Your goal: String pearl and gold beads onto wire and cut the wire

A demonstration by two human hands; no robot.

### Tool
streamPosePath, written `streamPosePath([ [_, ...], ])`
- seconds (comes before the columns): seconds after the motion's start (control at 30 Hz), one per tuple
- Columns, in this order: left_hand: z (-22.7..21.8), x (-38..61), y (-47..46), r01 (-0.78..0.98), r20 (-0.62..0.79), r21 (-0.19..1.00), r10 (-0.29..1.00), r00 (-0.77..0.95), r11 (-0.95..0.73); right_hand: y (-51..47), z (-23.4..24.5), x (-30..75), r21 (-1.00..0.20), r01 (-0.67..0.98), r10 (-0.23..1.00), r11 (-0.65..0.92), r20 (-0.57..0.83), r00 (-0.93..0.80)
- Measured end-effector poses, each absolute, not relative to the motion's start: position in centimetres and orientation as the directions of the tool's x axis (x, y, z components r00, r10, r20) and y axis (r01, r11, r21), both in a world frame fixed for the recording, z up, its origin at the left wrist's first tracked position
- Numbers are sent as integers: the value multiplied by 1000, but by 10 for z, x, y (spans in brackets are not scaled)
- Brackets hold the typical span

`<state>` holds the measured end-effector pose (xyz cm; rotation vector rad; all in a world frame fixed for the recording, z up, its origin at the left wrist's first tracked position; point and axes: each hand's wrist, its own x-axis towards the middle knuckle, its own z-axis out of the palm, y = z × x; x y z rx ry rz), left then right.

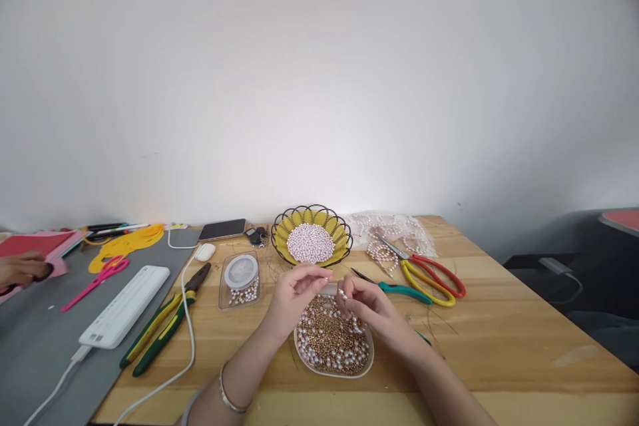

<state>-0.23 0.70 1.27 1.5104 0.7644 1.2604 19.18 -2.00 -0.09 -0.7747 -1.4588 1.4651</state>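
My left hand (298, 294) is closed in a pinch over the far side of a white tray (333, 374). A small pale bead (327, 279) shows at its fingertips. Close beside it, my right hand (368, 305) pinches a strand of pearl beads (343, 294), part of which seems to dangle toward the tray. Gold and pearly loose beads (332, 339) fill the tray below both hands. Any wire or thread between the hands is too fine to make out.
Behind the hands stands a yellow basket (279, 239) of pale beads. Right are teal-handled pliers (407, 291), red-and-yellow scissors (434, 279) and a bag of beaded pieces (394, 229). Left lie a clear box (240, 279), large pliers (167, 319), a power bank (124, 306) and another person's hand (24, 269).
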Motion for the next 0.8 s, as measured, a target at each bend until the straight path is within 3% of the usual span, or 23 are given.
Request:
streamPosePath([
  [0.17,11,-4,7,-11,417,902,864,283,-432,-19,-3,192,-982,-162,907,97,154,-392],
  [0.37,7,-7,9,172,603,691,692,398,-702,-19,-3,191,-982,-152,906,115,166,-390],
  [0.63,12,-7,8,56,542,784,724,427,-619,-20,0,192,-983,-129,899,130,171,-404],
  [0.8,19,-9,3,28,429,886,842,328,-462,-21,3,190,-973,-160,907,165,213,-364],
])
